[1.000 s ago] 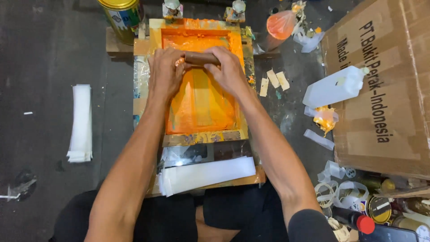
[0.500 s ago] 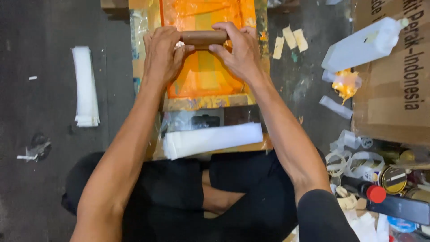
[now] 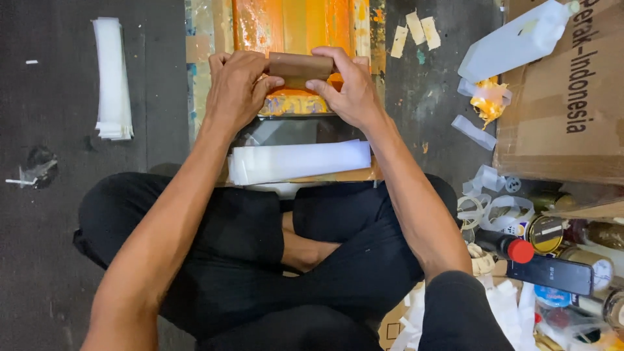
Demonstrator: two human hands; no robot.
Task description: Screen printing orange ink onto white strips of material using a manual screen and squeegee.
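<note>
Hands: two, left hand (image 3: 237,88) and right hand (image 3: 351,91), fingers clamped on one brown squeegee (image 3: 300,67) | one orange screen (image 3: 296,26) | two white strip stacks (image 3: 299,160) (image 3: 112,78) | one white jug (image 3: 517,42)

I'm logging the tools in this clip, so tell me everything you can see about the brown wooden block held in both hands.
The brown wooden block is a short bar, smooth and plain, looking like wood. It lies level, crosswise over the near end of the orange-inked screen frame. The left hand closes over one end and the right hand over the other, thumbs underneath. Its lower edge is hidden, so any blade cannot be seen.
</note>
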